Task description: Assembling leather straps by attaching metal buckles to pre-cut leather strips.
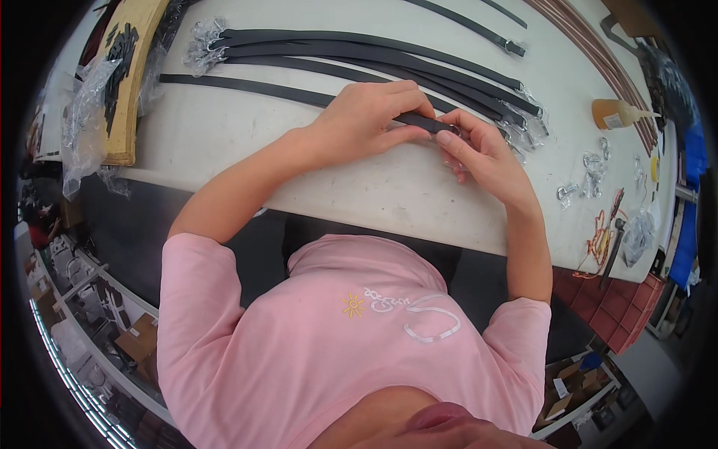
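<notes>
A long black strap [247,87] runs from the left of the table to my two hands. My left hand [366,118] pinches it near its right end, thumb below and fingers above. At the tip, my right hand [479,150] grips the same strap between thumb and fingers. Something small and shiny shows by the right fingers, too hidden to name. Just beyond my hands lies a bundle of black straps [299,46], with plastic-wrapped metal hardware [206,46] at the ends.
At the left stands a yellow-edged tray [123,146] with small black pieces and plastic film. On the right are an amber squeeze bottle [613,114], bagged metal clasps [594,168], a black-handled tool [613,254] and long brown rods [598,56]. A red crate [613,307] sits below the table edge.
</notes>
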Available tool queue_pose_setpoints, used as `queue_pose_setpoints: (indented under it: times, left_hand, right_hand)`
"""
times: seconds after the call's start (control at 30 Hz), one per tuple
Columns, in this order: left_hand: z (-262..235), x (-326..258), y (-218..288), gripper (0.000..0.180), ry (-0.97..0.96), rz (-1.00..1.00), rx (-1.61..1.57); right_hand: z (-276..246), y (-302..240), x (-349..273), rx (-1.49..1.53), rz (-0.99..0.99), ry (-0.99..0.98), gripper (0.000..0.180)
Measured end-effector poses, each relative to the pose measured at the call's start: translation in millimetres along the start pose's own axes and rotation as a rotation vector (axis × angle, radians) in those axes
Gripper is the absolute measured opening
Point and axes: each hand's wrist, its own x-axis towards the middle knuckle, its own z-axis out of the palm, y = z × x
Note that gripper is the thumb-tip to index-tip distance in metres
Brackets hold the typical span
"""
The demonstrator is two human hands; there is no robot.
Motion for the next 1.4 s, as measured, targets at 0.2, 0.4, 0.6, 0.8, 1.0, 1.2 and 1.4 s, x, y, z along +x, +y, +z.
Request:
queue_pose_setpoints:
  times: [0.2, 0.4, 0.6, 0.8, 1.0, 1.2, 1.4]
  left_hand:
    - [-0.7, 2.4, 0.8, 0.025, -0.034, 0.025, -0.006]
    - [5.1, 6.3, -3.0, 0.024, -0.032, 0.075, -0.06]
    - [5.8, 2.9, -4.8, 0.022, -0.043, -0.06, -0.144]
    - [9.6, 2.9, -0.7, 0.021, -0.01, -0.085, -0.197]
    - [14.4, 4.7, 5.7, 0.018, 0.014, -0.134, -0.24]
    - [23.3, 7.5, 8.5, 0.017, 0.008, -0.154, -0.293]
    - [23.1, 7.1, 3.5, 0.017, 0.054, -0.191, -0.346]
  right_hand:
    - [8.2, -8.0, -0.5, -0.207, -0.016, 0.101, 0.022]
    - [1.8, 2.0, 3.2, -0.266, -0.079, 0.08, 0.023]
    - [-9.9, 2.5, -0.2, 0.151, -0.063, -0.079, 0.023]
    - [-1.7, 2.6, 3.3, 0.155, -0.031, -0.013, 0.021]
    - [-6.0, 1.4, 6.3, 0.169, -0.024, -0.006, 0.02]
    - [-7.4, 7.5, 7.1, 0.189, -0.05, 0.03, 0.022]
    - [-3.7, -6.5, 1.6, 0.2, 0.025, 0.066, 0.025]
